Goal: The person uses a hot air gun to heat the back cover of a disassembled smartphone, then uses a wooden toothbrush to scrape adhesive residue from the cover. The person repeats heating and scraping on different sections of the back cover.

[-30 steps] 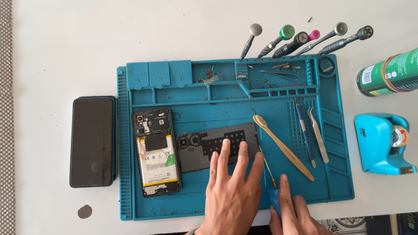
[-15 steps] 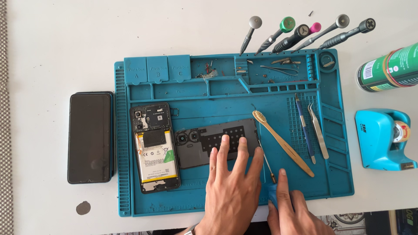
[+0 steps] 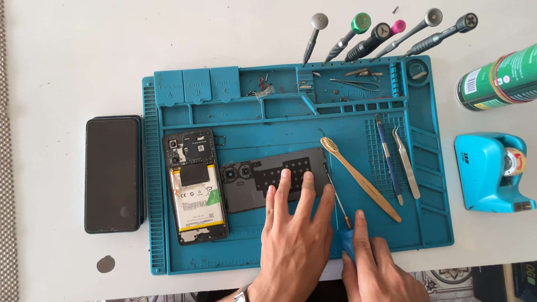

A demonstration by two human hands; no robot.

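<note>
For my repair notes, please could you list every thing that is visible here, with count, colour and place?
repair mat: 1, teal, centre of white table
opened phone: 1, black with white battery, mat left
dark back cover: 1, grey-black, mat centre, under left fingers
toothbrush: 1, wooden, mat right of cover
tweezers: 1, silver, mat right
blue-handled tool: 1, beside tweezers
screwdrivers: 6, mixed caps, above mat
black phone: 1, left of mat
tape dispenser: 1, blue, right
can: 1, green, upper right
left hand: flat on cover
right hand: grip on blue-handled screwdriver
</note>
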